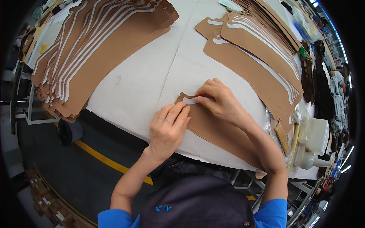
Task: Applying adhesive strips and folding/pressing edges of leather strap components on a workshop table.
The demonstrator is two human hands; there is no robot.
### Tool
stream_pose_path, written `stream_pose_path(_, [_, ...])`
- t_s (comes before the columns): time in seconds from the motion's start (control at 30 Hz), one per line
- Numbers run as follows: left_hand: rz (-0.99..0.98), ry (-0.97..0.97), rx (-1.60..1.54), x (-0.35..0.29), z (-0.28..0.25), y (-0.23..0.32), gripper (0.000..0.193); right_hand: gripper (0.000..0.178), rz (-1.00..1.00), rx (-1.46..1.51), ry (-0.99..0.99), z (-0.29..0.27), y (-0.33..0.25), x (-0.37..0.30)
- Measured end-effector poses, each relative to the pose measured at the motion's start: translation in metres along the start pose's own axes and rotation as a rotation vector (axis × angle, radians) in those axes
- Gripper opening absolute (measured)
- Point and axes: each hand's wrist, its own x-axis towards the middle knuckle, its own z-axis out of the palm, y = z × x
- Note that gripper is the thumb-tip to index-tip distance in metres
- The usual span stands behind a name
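Observation:
A brown, leather-like panel [224, 133] lies on the white tabletop in front of me, running from the middle toward the front right. At its far end a short stretch of white strip [190, 100] shows along the edge. My left hand [169, 127] rests on the left end of that strip, fingers stretched out and lying flat. With thumb and forefinger, my right hand [218, 100] pinches the strip farther right. My right hand and forearm hide the rest of the strip and part of the panel.
Stacked brown panels with white strips [102, 49] spread over the table's far left. More striped panels [258, 49] fan out at the right. Near the right edge are a wooden-handled tool [282, 138], a white squeeze bottle [308, 159] and a white container [317, 135]. A dark bin [70, 132] stands on the floor.

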Motion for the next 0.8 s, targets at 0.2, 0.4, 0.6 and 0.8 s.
stream_pose_path(0.2, [0.010,-0.069,0.151,0.001,0.000,-0.001,0.037,0.007,0.017,0.026,-0.050,0.007,0.004,0.012])
stream_pose_path(0.4, [0.009,-0.112,0.186,0.002,-0.002,-0.003,0.042,0.015,-0.045,0.107,-0.002,0.011,0.012,0.010])
stream_pose_path(0.6, [0.006,-0.135,0.181,0.004,-0.002,-0.006,0.043,0.031,-0.145,0.071,-0.047,0.008,0.021,0.005])
stream_pose_path(0.8, [0.026,-0.163,0.188,0.006,-0.003,-0.010,0.043,0.041,-0.382,-0.007,-0.043,0.006,0.034,0.009])
